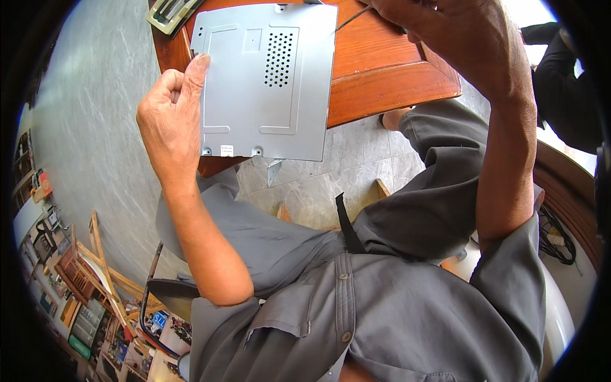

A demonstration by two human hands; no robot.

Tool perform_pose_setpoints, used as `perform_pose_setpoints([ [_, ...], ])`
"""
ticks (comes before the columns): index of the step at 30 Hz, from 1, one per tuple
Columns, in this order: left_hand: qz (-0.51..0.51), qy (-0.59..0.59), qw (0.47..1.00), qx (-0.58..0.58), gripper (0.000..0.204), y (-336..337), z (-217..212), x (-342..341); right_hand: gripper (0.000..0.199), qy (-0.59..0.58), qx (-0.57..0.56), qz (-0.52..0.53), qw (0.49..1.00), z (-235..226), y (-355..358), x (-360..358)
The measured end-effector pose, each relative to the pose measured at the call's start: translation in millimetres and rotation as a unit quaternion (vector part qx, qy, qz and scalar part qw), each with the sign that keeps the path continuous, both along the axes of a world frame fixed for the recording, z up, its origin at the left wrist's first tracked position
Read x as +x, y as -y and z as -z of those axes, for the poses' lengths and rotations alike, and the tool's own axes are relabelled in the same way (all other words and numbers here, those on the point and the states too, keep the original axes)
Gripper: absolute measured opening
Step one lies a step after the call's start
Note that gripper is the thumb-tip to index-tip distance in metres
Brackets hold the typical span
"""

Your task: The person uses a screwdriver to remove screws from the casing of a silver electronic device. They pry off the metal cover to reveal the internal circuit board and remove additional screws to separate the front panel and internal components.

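Observation:
A flat grey metal case [232,83] with a patch of round vent holes lies over the table's near edge, its near end jutting out past it. At its left edge, my left hand [172,95] is closed, thumb pressed against the side and fingers curled. A small bent metal tab [273,172] sticks out below the case's near edge. Beyond the case's right side, my right hand [445,32] is raised over the table with fingers curled, partly cut off by the top of the picture. A thin dark rod or cable [354,18] runs from near its fingers toward the case.
The reddish-brown wooden table [382,89] has a corner at the right. A packaged item [172,14] lies at its far left. Tools and wooden pieces [95,267] clutter the lower left. A coiled black cable [557,235] is at the right, below a person's dark sleeve [563,95].

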State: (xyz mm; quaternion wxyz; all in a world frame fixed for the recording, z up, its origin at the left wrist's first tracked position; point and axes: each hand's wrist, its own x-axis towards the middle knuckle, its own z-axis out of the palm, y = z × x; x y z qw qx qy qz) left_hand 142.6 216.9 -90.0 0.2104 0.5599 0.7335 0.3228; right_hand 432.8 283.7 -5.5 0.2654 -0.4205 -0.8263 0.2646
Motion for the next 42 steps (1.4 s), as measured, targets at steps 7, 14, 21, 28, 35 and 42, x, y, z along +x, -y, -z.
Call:
perform_pose_setpoints([
  [7,-0.01,-0.001,1.0,-0.008,0.056,2,-2,0,0.034,-0.012,0.087,-0.019,0.996,35,-18,-5],
  [14,-0.018,0.0,1.0,-0.01,0.055,1,-4,2,0.029,-0.056,0.072,-0.028,0.995,39,-14,-4],
  [21,-0.008,0.011,1.0,-0.002,0.054,2,0,-1,0.028,-0.046,0.083,0.005,0.996,35,-6,-2],
  [28,-0.012,0.007,1.0,-0.007,0.055,1,0,-2,0.03,-0.03,0.048,0.004,0.998,16,2,-1],
  [35,-0.008,0.003,1.0,-0.006,0.056,1,0,0,0.031,-0.017,0.107,-0.023,0.994,43,-11,8],
  [42,-0.001,0.009,1.0,-0.003,0.056,-1,1,-2,0.033,-0.019,0.054,-0.009,0.998,24,-5,9],
])
